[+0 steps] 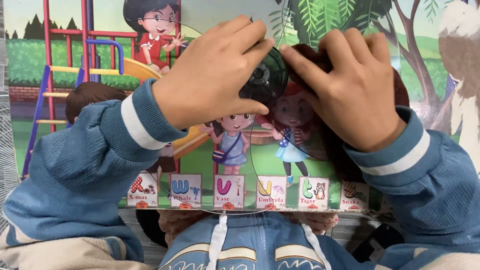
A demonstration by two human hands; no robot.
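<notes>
From the head camera we look down on both of our hands, meeting over a small round black plastic hub point(263, 77) that sits at the centre of a large clear transparent disc point(235, 165), whose thin rim we can trace as a fine arc over the picture beneath. Our left hand point(212, 75) curls around the hub from the left, thumb under it and fingers point(250, 37) over its top, so it is grasping the hub. Our right hand point(350, 87) lies just beside it on the right, its fingers touching the hub's edge and resting on something dark brown and fuzzy point(310, 55); whether this hand grips or only presses, we cannot tell. Both wrists wear blue knitted sleeves with a white stripe point(135, 122). Under the disc lies a colourful illustrated cardboard sheet point(75, 60) showing cartoon children at a playground and trees, with a row of small alphabet picture cards point(229, 191) printed along its near edge.
</notes>
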